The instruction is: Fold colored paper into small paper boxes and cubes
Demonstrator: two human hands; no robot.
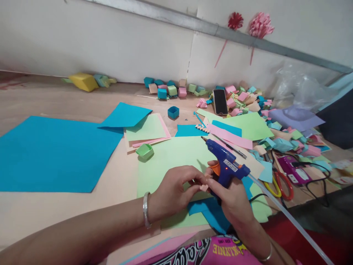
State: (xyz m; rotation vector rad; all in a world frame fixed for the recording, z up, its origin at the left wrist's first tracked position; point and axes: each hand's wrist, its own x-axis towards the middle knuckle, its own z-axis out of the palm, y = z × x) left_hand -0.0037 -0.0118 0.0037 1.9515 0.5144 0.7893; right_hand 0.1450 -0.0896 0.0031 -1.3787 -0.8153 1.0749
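My right hand (234,200) grips a blue hot glue gun (224,162) with an orange trigger, its nozzle aimed up and to the left. A clear glue stick (286,217) trails out of its back toward the lower right. My left hand (178,189) is closed in a pinch on a small pink folded paper piece (203,187), held right beside the gun's handle. Both hands hover over a light green sheet (171,158) on the wooden table (55,99).
A large blue sheet (52,154) lies left. A small green paper box (145,150) and a blue paper box (173,112) sit nearby. Several folded boxes (171,89), a phone (220,101), paper scraps, scissors (278,182) and a purple tool (292,170) crowd the right.
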